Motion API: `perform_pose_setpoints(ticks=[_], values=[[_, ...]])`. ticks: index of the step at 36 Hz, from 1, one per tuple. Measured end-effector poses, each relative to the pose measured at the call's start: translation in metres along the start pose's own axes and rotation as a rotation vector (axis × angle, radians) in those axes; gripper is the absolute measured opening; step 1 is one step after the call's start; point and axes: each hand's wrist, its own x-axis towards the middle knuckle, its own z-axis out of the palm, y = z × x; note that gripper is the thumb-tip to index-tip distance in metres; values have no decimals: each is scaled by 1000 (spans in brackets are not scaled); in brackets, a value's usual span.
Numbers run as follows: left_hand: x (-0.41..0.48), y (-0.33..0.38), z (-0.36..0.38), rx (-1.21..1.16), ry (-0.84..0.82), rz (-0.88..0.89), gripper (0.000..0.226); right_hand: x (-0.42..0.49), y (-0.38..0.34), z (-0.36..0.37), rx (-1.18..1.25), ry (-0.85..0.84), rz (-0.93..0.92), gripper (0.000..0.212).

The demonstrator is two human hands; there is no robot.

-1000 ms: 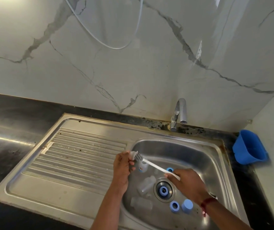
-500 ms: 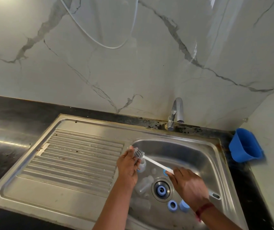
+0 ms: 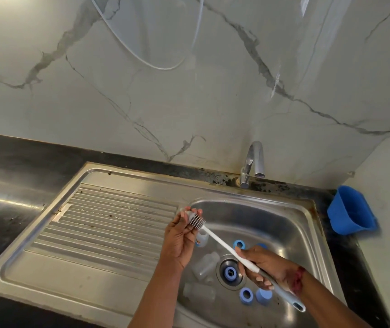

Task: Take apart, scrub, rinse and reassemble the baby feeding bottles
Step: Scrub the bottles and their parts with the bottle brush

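My left hand (image 3: 179, 237) holds a small clear teat (image 3: 187, 213) above the left rim of the sink basin (image 3: 291, 223). My right hand (image 3: 268, 268) grips the long white handle of a bottle brush (image 3: 222, 245), and its grey bristle head (image 3: 197, 223) presses against the teat. Clear bottle bodies lie in the basin: one upright (image 3: 202, 240), one on its side (image 3: 204, 263), another (image 3: 198, 292) near the front. Blue collar rings (image 3: 239, 245) (image 3: 246, 295), a blue cap (image 3: 263, 297) and a blue ring on the drain (image 3: 230, 272) sit around them.
A ribbed steel draining board (image 3: 109, 228) lies left of the basin. The tap (image 3: 253, 162) stands behind it with no water running. A blue plastic tub (image 3: 350, 211) leans in the right corner. Black countertop (image 3: 19, 162) and a marble wall surround the sink.
The brush handle has slid through my right hand, so the grey end now sticks out behind it. My left hand stays at the basin's left rim with the teat.
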Motion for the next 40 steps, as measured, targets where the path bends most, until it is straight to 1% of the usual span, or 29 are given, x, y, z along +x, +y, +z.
perform_pose_setpoints(ticks=[1, 2, 5, 10, 12, 14, 17, 18, 20, 22, 23, 24, 26, 28, 31, 33, 35, 37, 40], values=[[2, 2, 0, -14, -24, 12, 57, 3, -1, 0, 6, -9, 6, 60], [3, 4, 1, -29, -50, 24, 57, 5, -3, 1, 8, -20, 10, 61], [4, 13, 5, -96, -125, 48, 49, 9, -8, 4, 12, -47, 1, 62], [6, 23, 9, -131, -92, 74, 49, 9, -15, 8, -42, -37, -85, 61], [6, 25, 8, -130, -66, 78, 50, 10, -17, 9, -96, -11, -104, 62], [5, 26, 8, -126, -38, 69, 45, 11, -17, 8, -138, 35, -118, 62], [3, 27, 10, -97, 81, 80, 15, 14, -14, 10, -189, 138, -131, 59], [4, 26, 10, -69, 136, 86, 13, 16, -13, 11, -238, 192, -139, 57], [3, 24, 11, -16, 242, 98, 12, 20, -9, 11, -391, 355, -188, 56], [3, 26, 10, 7, 350, 104, 11, 24, 0, 7, -630, 520, -269, 64], [4, 28, 8, 7, 411, 111, 10, 25, 6, 5, -734, 587, -273, 68], [5, 32, 5, 4, 463, 122, 9, 25, 12, 2, -780, 647, -262, 67], [7, 38, 0, 24, 495, 133, 8, 23, 23, -1, -757, 725, -254, 63], [4, 39, -2, 86, 481, 91, 8, 20, 28, -1, -725, 750, -274, 63], [-1, 31, -4, 156, 466, -31, 13, 20, 30, 3, -695, 745, -301, 63], [-4, 26, -4, 197, 453, -96, 20, 21, 29, 7, -673, 743, -328, 62], [-7, 23, 0, 211, 425, -132, 24, 22, 28, 12, -675, 729, -353, 57], [-9, 20, 6, 213, 407, -147, 23, 22, 31, 14, -693, 733, -366, 53], [-11, 17, 11, 218, 408, -168, 22, 22, 36, 16, -702, 776, -404, 56]])
